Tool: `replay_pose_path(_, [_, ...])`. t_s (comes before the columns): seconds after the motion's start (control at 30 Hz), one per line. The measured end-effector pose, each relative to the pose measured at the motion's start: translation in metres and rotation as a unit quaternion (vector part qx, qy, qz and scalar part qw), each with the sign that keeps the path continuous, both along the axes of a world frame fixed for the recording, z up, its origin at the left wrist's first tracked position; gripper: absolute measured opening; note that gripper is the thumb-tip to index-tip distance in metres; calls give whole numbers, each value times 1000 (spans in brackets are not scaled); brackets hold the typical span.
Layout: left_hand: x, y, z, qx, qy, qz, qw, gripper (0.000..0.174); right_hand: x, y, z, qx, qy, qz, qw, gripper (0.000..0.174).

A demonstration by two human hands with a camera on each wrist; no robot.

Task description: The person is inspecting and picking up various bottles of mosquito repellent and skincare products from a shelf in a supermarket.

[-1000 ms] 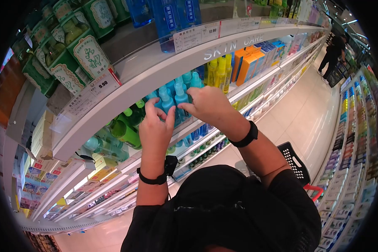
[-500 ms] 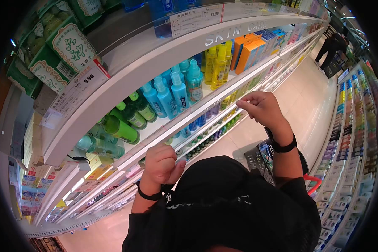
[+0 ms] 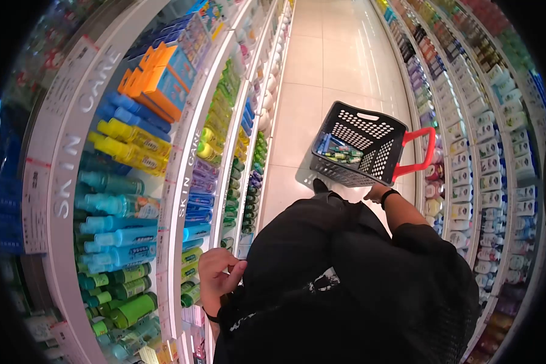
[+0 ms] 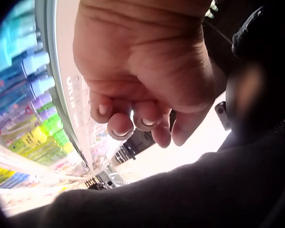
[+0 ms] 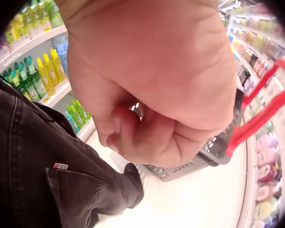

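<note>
My left hand point(image 3: 219, 271) hangs beside the shelves at the lower left of my body. Its fingers are loosely curled, and the left wrist view shows nothing in the palm point(image 4: 142, 61). On the right, my other hand point(image 3: 379, 193) hangs at the near side of a black perforated shopping basket point(image 3: 376, 130). In the right wrist view its fingers point(image 5: 154, 137) are loosely curled with nothing visible in them, and they overlap the basket there. A red handle point(image 3: 429, 148) sticks out from the basket's right side. Inside lie several small green and blue packages point(image 3: 344, 155).
Shelves on the left carry light-blue spray bottles point(image 3: 124, 236), yellow bottles point(image 3: 127, 155), green bottles point(image 3: 133, 310) and orange boxes point(image 3: 164, 85). Another long shelf of white bottles point(image 3: 461, 200) lines the right. A tiled floor point(image 3: 321, 54) runs between them.
Both hands have come away from the bottles on the shelf. The left dropped beside my body, the right moved down toward the basket. The view turned from the shelf to the aisle.
</note>
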State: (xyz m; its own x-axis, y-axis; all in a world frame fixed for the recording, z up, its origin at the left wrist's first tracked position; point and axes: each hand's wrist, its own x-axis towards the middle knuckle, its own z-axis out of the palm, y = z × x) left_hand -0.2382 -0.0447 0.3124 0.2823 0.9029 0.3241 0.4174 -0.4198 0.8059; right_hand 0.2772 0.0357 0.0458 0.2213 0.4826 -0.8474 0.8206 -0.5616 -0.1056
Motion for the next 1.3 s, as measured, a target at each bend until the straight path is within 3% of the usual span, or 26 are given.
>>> replay_pose_path(0.2, [68,90,3,-102,83,-56,990,16,26,34,-7,53,52,-154,985,42])
replay_pose_path(0.27, [96,121,4,-147,107,-52,982,16,43,62,-35,76,94,-188,975,43])
replay_pose_path(0.37, [150,192,-14,-209,179,-49,960,12,75,126,-61,105,120,-186,970,42])
replay_pose_path(0.4, [162,209,-22,-219,184,-54,957,12,82,131,-85,192,97,-110,970,41])
replay_pose_path(0.47, [175,230,-52,-205,263,-14,943,19,84,151,-102,142,97,-180,969,41])
replay_pose_path(0.53, [205,277,-101,-269,315,-20,910,37,97,186,-127,135,95,-151,975,39])
replay_pose_path(0.6, [237,331,-173,-271,364,-51,889,58,117,229,-161,-12,136,-259,956,39])
replay_pose_path(0.7, [276,381,-281,-283,326,-44,901,86,138,261,-235,-26,110,-234,966,37])
replay_pose_path(0.73, [291,397,-311,-321,367,-34,873,95,140,268,-266,-11,83,-231,969,36])
replay_pose_path(0.77, [306,408,-340,-299,392,-44,869,98,143,281,-299,-82,51,-167,981,32])
replay_pose_path(0.8, [319,415,-361,-277,417,-55,864,102,144,287,-315,-91,54,-169,980,32])
replay_pose_path(0.83, [332,421,-373,-271,417,-58,866,105,145,296,-317,-55,36,-79,995,38])
replay_pose_path(0.87, [343,425,-383,-283,408,-55,866,105,146,304,-322,-18,18,12,1000,56])
replay_pose_path(0.9, [351,426,-398,-287,402,-53,868,105,142,318,-335,-115,53,25,992,67])
replay_pose_path(1.0, [370,423,-474,-279,415,-87,861,105,134,338,-411,-31,2,130,991,69])
replay_pose_path(1.03, [373,418,-487,-267,412,-81,867,105,133,337,-440,-37,9,129,991,69])
replay_pose_path(1.1, [369,407,-496,-261,415,-77,868,104,130,329,-486,121,-33,201,971,56])
replay_pose_path(1.13, [366,402,-497,-218,426,-79,875,105,127,333,-501,115,-24,200,973,56])
replay_pose_path(1.2, [365,400,-494,-182,442,-84,875,105,122,340,-524,37,8,157,987,42])
replay_pose_path(1.23, [369,404,-486,-182,440,-78,876,105,118,339,-527,180,-35,70,981,33])
replay_pose_path(1.3, [372,404,-488,-183,452,-79,869,107,107,327,-553,186,-30,73,979,33])
